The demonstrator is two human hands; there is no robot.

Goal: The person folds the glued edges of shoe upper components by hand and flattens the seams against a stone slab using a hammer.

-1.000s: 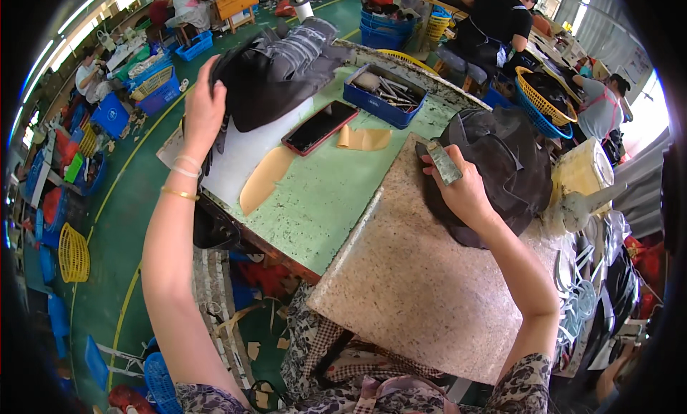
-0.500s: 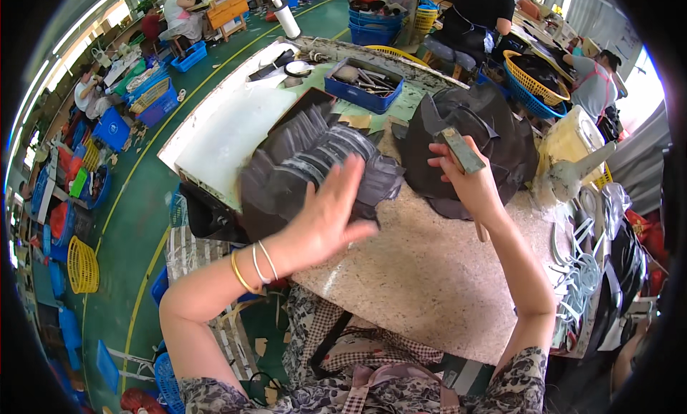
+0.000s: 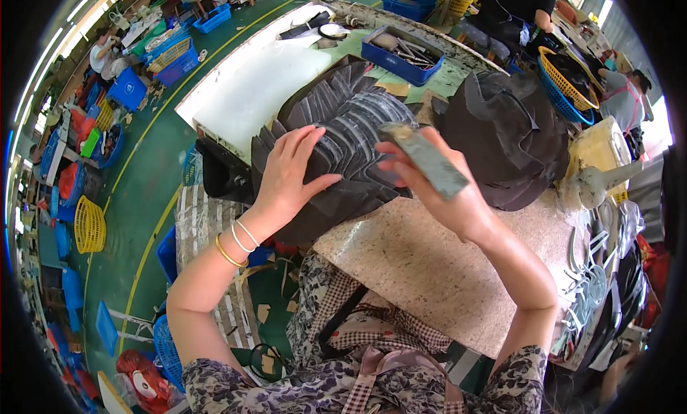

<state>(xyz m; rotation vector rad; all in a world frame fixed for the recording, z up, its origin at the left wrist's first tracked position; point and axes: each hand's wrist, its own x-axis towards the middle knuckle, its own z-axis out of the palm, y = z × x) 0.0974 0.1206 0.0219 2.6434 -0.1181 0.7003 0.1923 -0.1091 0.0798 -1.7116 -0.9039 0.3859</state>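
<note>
We see that the left hand (image 3: 283, 181) has drawn left across the fanned stack of thin, dark, grey-streaked pieces (image 3: 372, 131), its thumb spread from the fingers. The right hand (image 3: 465, 210) has swung in toward the stack — fingers curled around a flat grey-green rectangular tool (image 3: 429, 160). The stack lies ahead of us, across the speckled tan board's (image 3: 422, 271) left edge; beyond sits a blue rectangular tray (image 3: 390, 67).

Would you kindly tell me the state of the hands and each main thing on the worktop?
Left hand: open, thumb and fingers apart, at the fanned dark pieces; contact unclear.
Right hand: closed on the flat grey tool.
Flat grey tool: held, slanting.
Fanned dark pieces: overlapping, spread out, streaked pale grey.
Dark heap: loosely piled.
Blue box: open, tools inside.
White sheet: lying flat.
</note>
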